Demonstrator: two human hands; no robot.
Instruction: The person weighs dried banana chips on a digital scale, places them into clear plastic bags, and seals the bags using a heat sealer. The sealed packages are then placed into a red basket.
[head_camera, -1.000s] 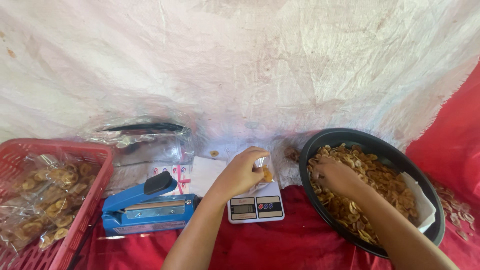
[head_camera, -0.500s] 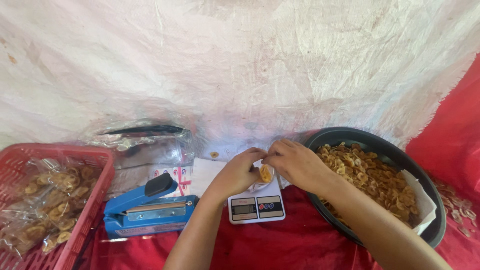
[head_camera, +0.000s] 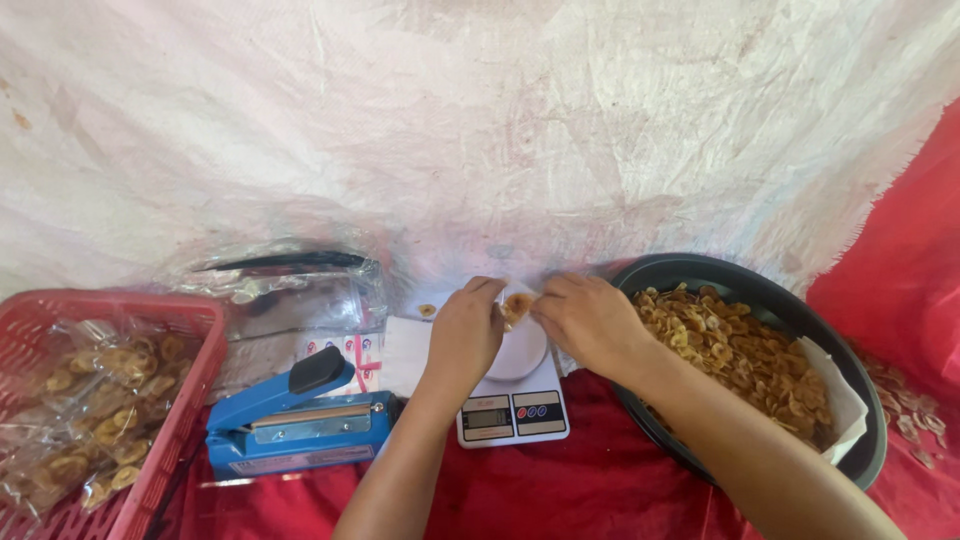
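Both hands (head_camera: 530, 320) on chip bag (head_camera: 517, 305), over scale (head_camera: 512, 412).

I see a glossy white plastic scale (head_camera: 512, 400) on matt red cloth (head_camera: 560, 490), a smooth dark basin (head_camera: 860, 370) of rough, dry golden chips (head_camera: 740, 350), a glossy blue plastic heat sealer (head_camera: 300, 425), a red plastic basket (head_camera: 170, 440) and crinkled clear film bags (head_camera: 300, 285).
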